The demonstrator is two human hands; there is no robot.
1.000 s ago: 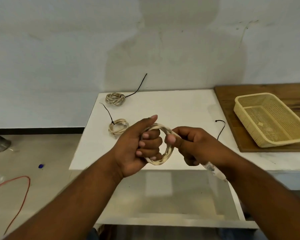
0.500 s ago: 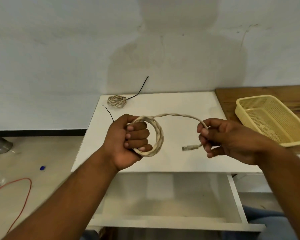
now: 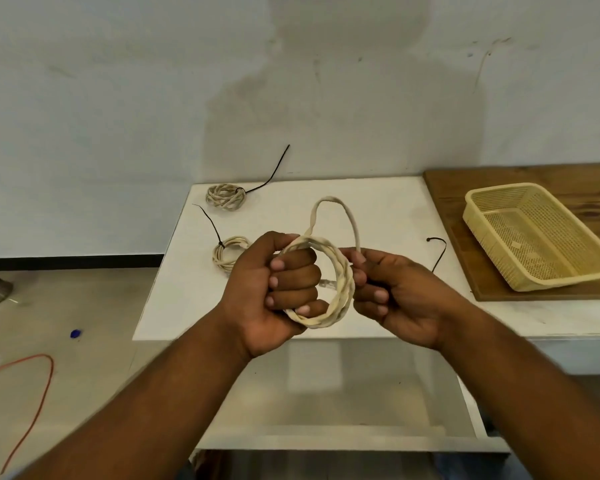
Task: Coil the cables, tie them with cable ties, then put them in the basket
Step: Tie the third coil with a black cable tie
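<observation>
Cream cable: it is in the air over the near edge of the white worktop, between both hands. Most of it is already wound into a ring, and one loose loop stands up above the ring.
Left hand: the fingers are curled through the ring and the thumb lies over its top, so it grips the coil.
Right hand: it is just right of the ring, closed around the free end of the same cable.
Done: the far coil and the near coil lie on the left part of the worktop. Each is bound with a black tie whose long tail sticks out.
Left to do: I judge that the last loop must join the ring. Then the loose black tie, lying right of the hands, goes around it. After that all three coils go into the basket, which holds no coil now.
Basket: pale yellow plastic, rectangular, with perforated walls and bottom. It stands on a wooden board at the right, well apart from the hands.
Textures: the cable looks twisted like rope, matte, and probably a little stiff, because the ring keeps its round shape. The worktop is smooth.
</observation>
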